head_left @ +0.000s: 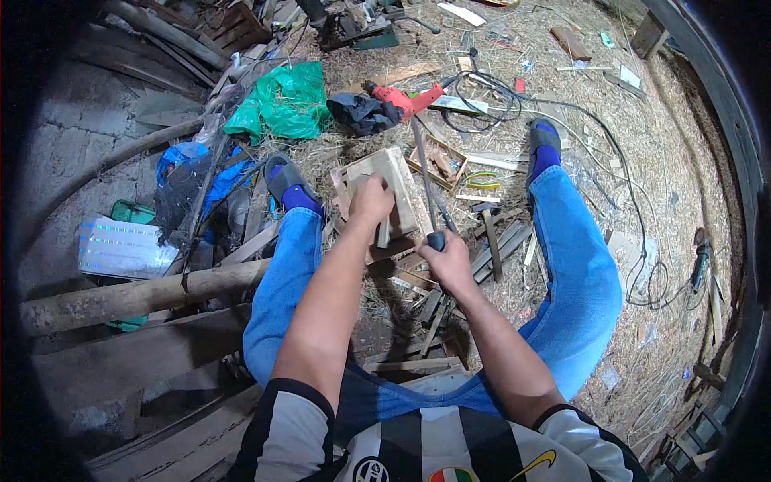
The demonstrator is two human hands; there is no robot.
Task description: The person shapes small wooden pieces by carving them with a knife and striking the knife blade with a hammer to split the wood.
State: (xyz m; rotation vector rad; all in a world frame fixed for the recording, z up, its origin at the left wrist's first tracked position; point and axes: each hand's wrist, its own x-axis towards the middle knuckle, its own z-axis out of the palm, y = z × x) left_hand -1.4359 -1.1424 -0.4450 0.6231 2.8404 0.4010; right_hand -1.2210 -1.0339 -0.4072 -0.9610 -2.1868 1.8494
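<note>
My left hand (373, 201) is closed on a small wooden piece (384, 234), pressed against a pale wooden block (408, 189) on the ground between my feet. Part of that piece is hidden under the fingers. To its right, my right hand (450, 263) grips the dark handle of a long, narrow file (426, 173). The file's grey blade points away from me, beside the block and apart from the small piece. A small wooden box (440, 161) with wood scraps in it sits just beyond the blade.
A red power drill (405, 102) with a black cord lies ahead, near a green plastic bag (281, 103). A hammer (491, 241) rests right of my right hand. Wooden poles (144, 297) and boards crowd the left. Shavings and scraps cover the ground.
</note>
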